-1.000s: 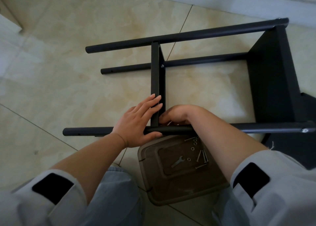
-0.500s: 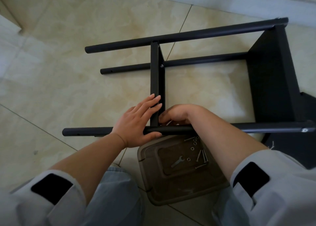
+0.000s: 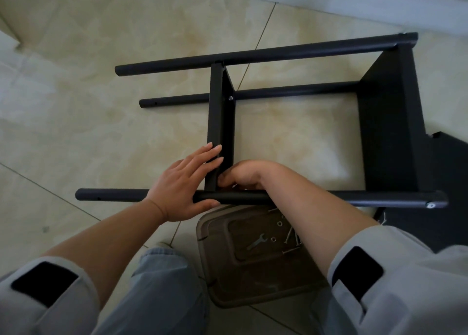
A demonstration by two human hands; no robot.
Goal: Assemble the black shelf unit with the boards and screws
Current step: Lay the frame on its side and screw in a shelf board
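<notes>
The black shelf unit lies on its side on the tiled floor. Its near pole (image 3: 354, 199) and far pole (image 3: 278, 53) run left to right, joined by the middle board (image 3: 219, 111) and the end board (image 3: 390, 132). My left hand (image 3: 182, 190) presses straight fingers on the middle board's near end, with the thumb under the near pole. My right hand (image 3: 243, 175) sits just right of that joint with its fingers curled down into the corner. Anything they hold is hidden.
A brown plastic lid (image 3: 228, 279) lies below the near pole, between my knees, carrying a small wrench (image 3: 257, 242), screws (image 3: 288, 235) and washers. A loose black board (image 3: 450, 182) lies at the right edge. A wall skirting (image 3: 354, 2) runs along the top.
Both hands stay at the same joint. The shelf unit has not moved.
</notes>
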